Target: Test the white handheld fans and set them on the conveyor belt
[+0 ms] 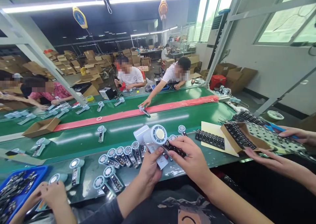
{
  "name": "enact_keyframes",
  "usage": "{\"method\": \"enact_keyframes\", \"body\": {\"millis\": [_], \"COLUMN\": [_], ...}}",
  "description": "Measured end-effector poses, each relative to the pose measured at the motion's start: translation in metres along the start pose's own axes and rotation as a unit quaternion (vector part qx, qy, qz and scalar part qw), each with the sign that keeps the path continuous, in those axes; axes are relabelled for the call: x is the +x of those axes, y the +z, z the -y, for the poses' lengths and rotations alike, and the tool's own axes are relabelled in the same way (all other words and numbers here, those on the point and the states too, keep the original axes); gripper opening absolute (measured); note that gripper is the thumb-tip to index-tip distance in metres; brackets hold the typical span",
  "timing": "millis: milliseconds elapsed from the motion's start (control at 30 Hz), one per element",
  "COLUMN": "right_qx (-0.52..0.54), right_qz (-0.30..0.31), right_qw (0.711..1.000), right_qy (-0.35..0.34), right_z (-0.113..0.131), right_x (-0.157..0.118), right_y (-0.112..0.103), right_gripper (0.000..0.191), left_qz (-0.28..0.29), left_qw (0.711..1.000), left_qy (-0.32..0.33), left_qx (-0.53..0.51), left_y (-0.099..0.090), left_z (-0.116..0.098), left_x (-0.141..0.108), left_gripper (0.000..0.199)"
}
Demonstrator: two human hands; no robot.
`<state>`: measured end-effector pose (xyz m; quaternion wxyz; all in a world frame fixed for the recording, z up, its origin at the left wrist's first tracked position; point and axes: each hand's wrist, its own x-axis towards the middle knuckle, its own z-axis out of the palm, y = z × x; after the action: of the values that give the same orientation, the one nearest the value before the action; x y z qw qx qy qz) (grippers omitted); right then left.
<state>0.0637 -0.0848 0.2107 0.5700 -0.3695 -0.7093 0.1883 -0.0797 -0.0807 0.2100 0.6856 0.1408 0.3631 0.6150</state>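
My left hand (151, 167) is closed around the handle of a light-blue handheld device (158, 135) with a round slotted head, which looks like a small fan. The head points up toward me, tilted. Against the handle's side, the fingers of my right hand (191, 156) pinch a small black circuit board (175, 149). The board's near end is partly covered by my fingers, so whether it sits in the handle I cannot tell. Several like devices (119, 153) lie in a row on the bench left of my hands, their handles open on dark boards.
A board strip (209, 139) and a cardboard box of boards (238, 135) lie right, beside a co-worker's hands (271, 159) and blue-handled tool (274, 127). Another person's hands (53, 194) work left by a blue tray (37, 174). Beyond run a green conveyor (81, 140) and red strip (118, 116).
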Motion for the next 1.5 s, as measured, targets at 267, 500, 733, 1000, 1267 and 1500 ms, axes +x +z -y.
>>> {"method": "enact_keyframes", "body": {"millis": [267, 500, 733, 1000, 1267, 1500], "right_qx": [0.049, 0.159, 0.257, 0.357, 0.375, 0.357], "right_qz": [0.041, 0.181, 0.152, 0.136, 0.137, 0.111], "right_qw": [0.992, 0.935, 0.868, 0.836, 0.829, 0.854], "right_qy": [0.109, 0.259, 0.397, 0.395, 0.391, 0.363], "right_z": [-0.009, -0.018, -0.032, -0.021, -0.009, -0.01], "right_x": [-0.005, -0.023, -0.022, -0.017, -0.011, -0.014], "right_y": [-0.007, 0.007, 0.005, 0.025, 0.023, 0.018], "right_gripper": [0.019, 0.046, 0.054, 0.046, 0.054, 0.048], "left_qz": [0.018, 0.018, -0.042, -0.078, -0.06, -0.041], "left_qw": [1.0, 0.996, 0.988, 0.981, 0.99, 0.986], "left_qy": [0.012, 0.008, 0.04, 0.107, 0.069, 0.043], "left_qx": [-0.008, 0.082, 0.143, 0.144, 0.105, 0.153], "left_y": [0.011, 0.0, -0.035, -0.038, -0.034, -0.03], "left_z": [0.014, 0.009, 0.003, 0.001, -0.005, -0.008], "left_x": [-0.013, -0.017, -0.022, -0.038, -0.036, -0.033], "left_gripper": [0.065, 0.067, 0.037, 0.031, 0.042, 0.039]}}
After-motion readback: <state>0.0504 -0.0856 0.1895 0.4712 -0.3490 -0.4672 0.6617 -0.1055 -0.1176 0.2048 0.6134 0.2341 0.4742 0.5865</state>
